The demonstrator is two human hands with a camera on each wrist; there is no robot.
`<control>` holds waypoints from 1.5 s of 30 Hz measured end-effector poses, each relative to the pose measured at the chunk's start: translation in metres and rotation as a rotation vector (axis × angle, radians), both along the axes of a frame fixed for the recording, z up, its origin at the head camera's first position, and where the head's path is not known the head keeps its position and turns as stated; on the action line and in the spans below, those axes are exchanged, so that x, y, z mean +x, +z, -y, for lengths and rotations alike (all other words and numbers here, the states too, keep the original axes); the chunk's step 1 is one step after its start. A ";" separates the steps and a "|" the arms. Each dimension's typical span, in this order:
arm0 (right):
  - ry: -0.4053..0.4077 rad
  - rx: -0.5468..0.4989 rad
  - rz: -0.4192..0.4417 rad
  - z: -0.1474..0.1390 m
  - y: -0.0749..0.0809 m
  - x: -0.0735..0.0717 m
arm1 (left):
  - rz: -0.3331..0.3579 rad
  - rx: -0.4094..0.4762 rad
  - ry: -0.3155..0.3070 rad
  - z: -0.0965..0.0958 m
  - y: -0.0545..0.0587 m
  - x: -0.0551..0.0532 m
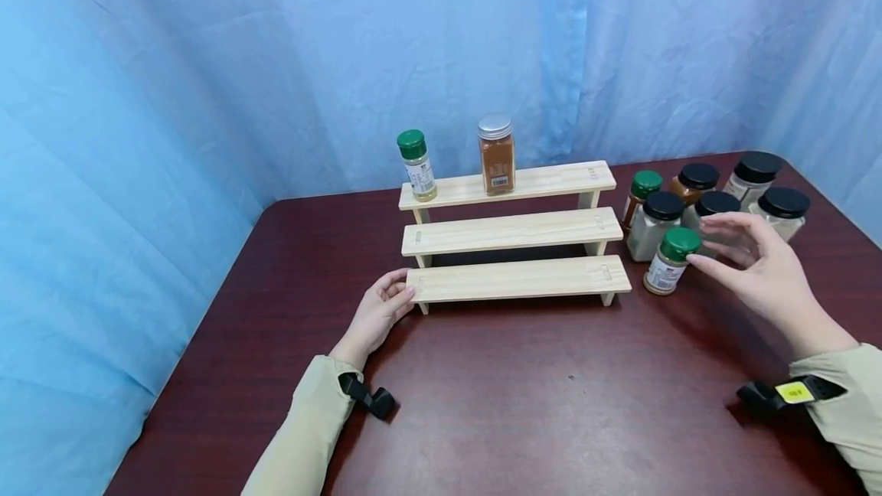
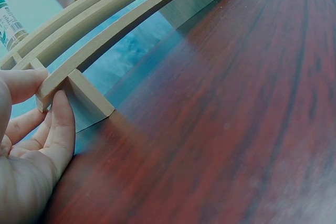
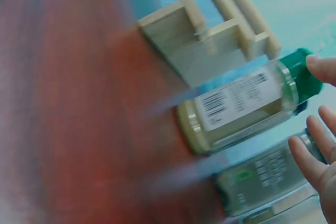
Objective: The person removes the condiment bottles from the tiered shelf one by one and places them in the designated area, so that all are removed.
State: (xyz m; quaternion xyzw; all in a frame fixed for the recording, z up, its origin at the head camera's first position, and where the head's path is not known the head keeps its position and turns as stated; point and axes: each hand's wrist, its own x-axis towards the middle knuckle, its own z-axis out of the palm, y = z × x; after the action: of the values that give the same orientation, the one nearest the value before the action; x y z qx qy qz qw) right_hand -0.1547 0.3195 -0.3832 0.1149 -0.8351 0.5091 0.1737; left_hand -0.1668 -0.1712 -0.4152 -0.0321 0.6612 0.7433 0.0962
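Note:
A three-tier wooden shelf rack stands on the table. At its lowest tier, my left hand pinches the left end, thumb and fingers on either side of the board in the left wrist view. My right hand is at a small green-capped spice jar right of the rack. Its thumb is at the green cap in the right wrist view, while the other fingers are spread apart from the jar. On the top tier stand another green-capped jar and a silver-lidded jar of brown powder.
Behind the right hand, several jars crowd together: a green-capped one, black-lidded ones with pale contents, and a brown one. Blue curtains hang behind and beside the dark red table.

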 end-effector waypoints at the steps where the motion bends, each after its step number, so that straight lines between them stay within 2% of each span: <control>1: -0.005 0.011 -0.016 -0.005 -0.003 -0.004 | 0.000 0.000 -0.001 0.000 0.001 0.000; 2: -0.020 0.032 -0.034 -0.009 -0.005 -0.008 | -0.001 -0.001 -0.002 0.000 0.001 0.000; 6: -0.097 0.085 -0.047 -0.003 0.009 -0.006 | -0.001 -0.005 -0.003 -0.001 0.003 0.000; 9: -0.112 0.079 -0.035 0.015 0.032 0.004 | 0.001 -0.006 -0.002 -0.001 0.003 0.000; 14: -0.046 0.025 -0.076 0.031 0.054 0.008 | 0.002 -0.003 -0.002 0.000 0.002 0.000; 19: 0.048 -0.029 -0.107 0.047 0.067 0.005 | 0.001 -0.002 -0.002 0.000 0.002 0.001; 26: 0.117 -0.069 -0.139 0.072 0.077 -0.004 | -0.003 -0.012 -0.008 0.000 0.001 0.001; 32: 0.146 -0.122 -0.162 0.096 0.084 -0.012 | -0.008 0.000 -0.012 0.000 0.001 0.001; 42: 0.141 -0.155 -0.108 0.131 0.091 -0.029 | 0.000 0.000 -0.003 -0.001 0.002 0.002; 45: 0.141 -0.135 -0.077 0.138 0.093 -0.035 | -0.001 0.003 -0.004 -0.001 0.002 0.002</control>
State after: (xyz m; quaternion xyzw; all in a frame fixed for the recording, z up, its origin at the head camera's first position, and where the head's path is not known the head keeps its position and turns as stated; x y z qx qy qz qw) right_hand -0.1894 0.1813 -0.2897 0.1808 -0.7814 0.5706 0.1766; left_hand -0.1652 -0.1707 -0.4132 -0.0302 0.6603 0.7440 0.0974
